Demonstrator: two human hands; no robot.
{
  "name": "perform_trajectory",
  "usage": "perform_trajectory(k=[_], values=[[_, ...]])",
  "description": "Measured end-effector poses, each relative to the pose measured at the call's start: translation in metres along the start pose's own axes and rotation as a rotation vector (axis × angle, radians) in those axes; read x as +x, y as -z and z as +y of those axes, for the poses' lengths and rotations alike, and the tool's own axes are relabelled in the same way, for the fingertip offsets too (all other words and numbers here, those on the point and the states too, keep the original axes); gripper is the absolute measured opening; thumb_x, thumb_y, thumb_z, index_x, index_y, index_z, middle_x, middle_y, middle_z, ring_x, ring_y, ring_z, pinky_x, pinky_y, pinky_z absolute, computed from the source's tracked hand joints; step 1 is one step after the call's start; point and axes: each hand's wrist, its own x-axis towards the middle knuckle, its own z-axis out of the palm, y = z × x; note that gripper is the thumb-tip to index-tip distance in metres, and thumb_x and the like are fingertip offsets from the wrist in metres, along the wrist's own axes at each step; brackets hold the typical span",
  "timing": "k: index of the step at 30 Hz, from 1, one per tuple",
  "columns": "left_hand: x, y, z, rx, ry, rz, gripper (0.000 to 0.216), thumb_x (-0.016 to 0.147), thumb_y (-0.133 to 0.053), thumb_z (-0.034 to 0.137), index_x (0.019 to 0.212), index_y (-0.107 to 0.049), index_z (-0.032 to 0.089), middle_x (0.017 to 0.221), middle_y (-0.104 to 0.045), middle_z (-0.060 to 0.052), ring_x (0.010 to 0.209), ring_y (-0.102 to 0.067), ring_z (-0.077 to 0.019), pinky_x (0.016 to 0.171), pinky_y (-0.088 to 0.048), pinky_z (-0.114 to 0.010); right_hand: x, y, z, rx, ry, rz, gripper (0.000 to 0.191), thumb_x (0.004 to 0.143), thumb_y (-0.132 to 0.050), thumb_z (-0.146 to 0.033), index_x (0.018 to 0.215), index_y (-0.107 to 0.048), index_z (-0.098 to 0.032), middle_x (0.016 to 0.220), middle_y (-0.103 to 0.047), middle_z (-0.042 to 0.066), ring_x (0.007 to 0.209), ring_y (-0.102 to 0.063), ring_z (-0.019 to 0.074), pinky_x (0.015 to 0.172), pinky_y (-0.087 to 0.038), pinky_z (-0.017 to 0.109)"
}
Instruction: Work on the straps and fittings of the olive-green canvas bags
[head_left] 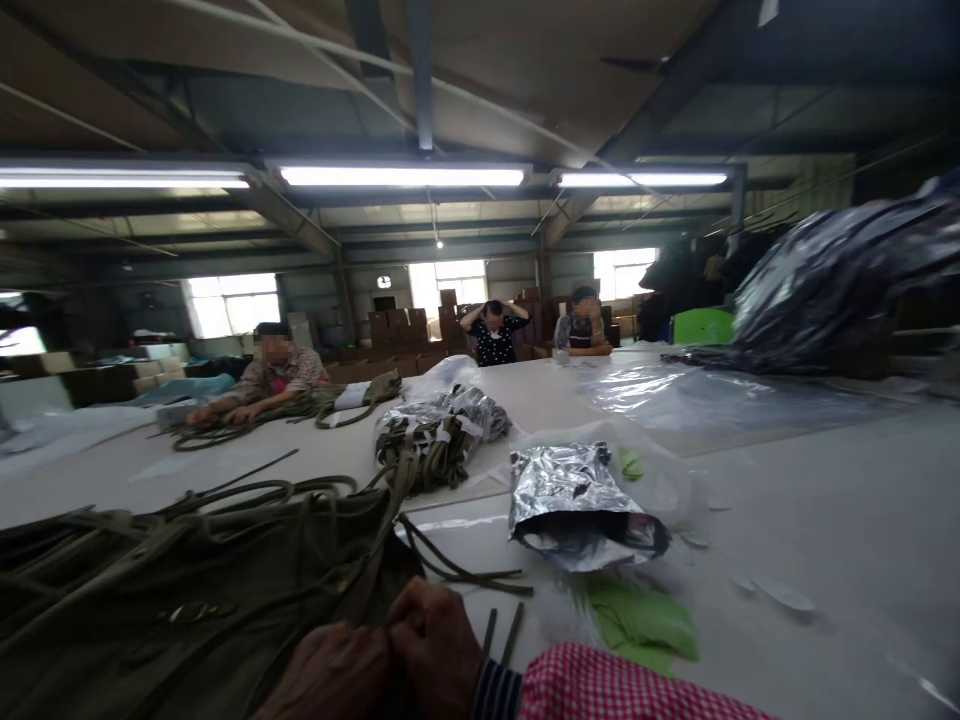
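Observation:
A dark olive-green bag [247, 570] with straps and a small metal buckle [196, 612] fills the near left of the table. At its right edge, close to me, my left hand [330, 672] and my right hand [435, 645] meet, both with curled fingers closed on the bag. Their fingertips are hidden from view. Thin olive straps [480, 578] trail off the bag to the right. Just beyond, an open silver foil pouch [577, 500] lies with its dark mouth facing me. A green cloth [645, 615] rests under clear plastic nearby.
Bundled olive straps [431, 450] with white bands sit mid-table. Across it, a person [277, 375] handles more straps; two other people [495, 335] sit farther back. Stacked dark plastic [825, 290] rises at right, beside clear sheeting [675, 390]. White scraps [784, 595] lie right.

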Motion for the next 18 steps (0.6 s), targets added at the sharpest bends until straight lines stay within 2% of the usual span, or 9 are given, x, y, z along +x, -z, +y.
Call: perform_trajectory(k=[2,3,5,7,11,15,18], values=[[-0.010,0.020,0.011,0.125,0.072,-0.133,0.026,0.082,-0.045,0.015,0.092,-0.068,0.021,0.086,-0.076,-0.009,0.080,-0.071,-0.0276,0.073,-0.051,-0.037,0.001,0.003,-0.003,0.107,0.001,-0.021,0.012,0.073,-0.056,-0.010,0.076,-0.063,-0.018,0.066,-0.063,-0.001,0.066,-0.063,0.0163,0.060,-0.043,0.024],[-0.014,0.031,0.017,0.145,0.100,-0.149,0.027,0.083,-0.045,0.015,0.098,-0.067,0.021,0.093,-0.076,-0.010,0.086,-0.071,-0.0283,0.077,-0.051,-0.038,0.000,0.005,-0.004,0.154,-0.010,-0.050,0.008,0.074,-0.056,-0.012,0.075,-0.062,-0.018,0.064,-0.063,-0.001,0.062,-0.062,0.0155,0.059,-0.042,0.024],[-0.021,0.049,0.027,0.132,0.182,-0.147,0.023,0.085,-0.046,0.018,0.101,-0.064,0.020,0.098,-0.074,-0.010,0.092,-0.069,-0.0281,0.082,-0.049,-0.038,-0.002,0.006,-0.003,0.224,-0.030,-0.109,0.004,0.077,-0.057,-0.016,0.075,-0.059,-0.018,0.062,-0.063,-0.002,0.056,-0.058,0.0144,0.056,-0.042,0.024],[-0.027,0.059,0.032,0.065,0.272,-0.110,0.018,0.089,-0.046,0.023,0.095,-0.063,0.020,0.096,-0.072,-0.009,0.094,-0.066,-0.0262,0.083,-0.046,-0.036,-0.004,0.007,-0.003,0.241,-0.022,-0.153,0.005,0.078,-0.058,-0.020,0.074,-0.059,-0.018,0.062,-0.062,-0.002,0.054,-0.056,0.0136,0.056,-0.041,0.024],[-0.037,0.067,0.030,-0.204,0.383,-0.012,0.017,0.089,-0.048,0.026,0.087,-0.064,0.022,0.086,-0.070,-0.002,0.089,-0.063,-0.0210,0.080,-0.041,-0.031,-0.010,0.012,-0.008,0.111,0.055,-0.210,0.009,0.076,-0.061,-0.022,0.068,-0.061,-0.017,0.065,-0.060,-0.002,0.065,-0.054,0.0137,0.061,-0.039,0.024],[-0.045,0.066,0.020,-0.408,0.364,0.024,0.017,0.090,-0.049,0.025,0.083,-0.064,0.022,0.081,-0.068,0.001,0.081,-0.060,-0.0176,0.074,-0.039,-0.028,-0.015,0.020,-0.017,0.014,0.046,-0.370,0.007,0.069,-0.059,-0.018,0.062,-0.057,-0.017,0.061,-0.052,-0.003,0.065,-0.049,0.0133,0.060,-0.034,0.025],[-0.051,0.061,0.015,-0.454,0.354,0.047,0.020,0.095,-0.045,0.029,0.088,-0.063,0.022,0.087,-0.067,0.000,0.087,-0.060,-0.0182,0.076,-0.039,-0.028,-0.018,0.028,-0.025,0.035,0.029,-0.501,0.010,0.065,-0.058,-0.018,0.058,-0.050,-0.018,0.059,-0.044,-0.004,0.062,-0.043,0.0122,0.058,-0.031,0.025]])
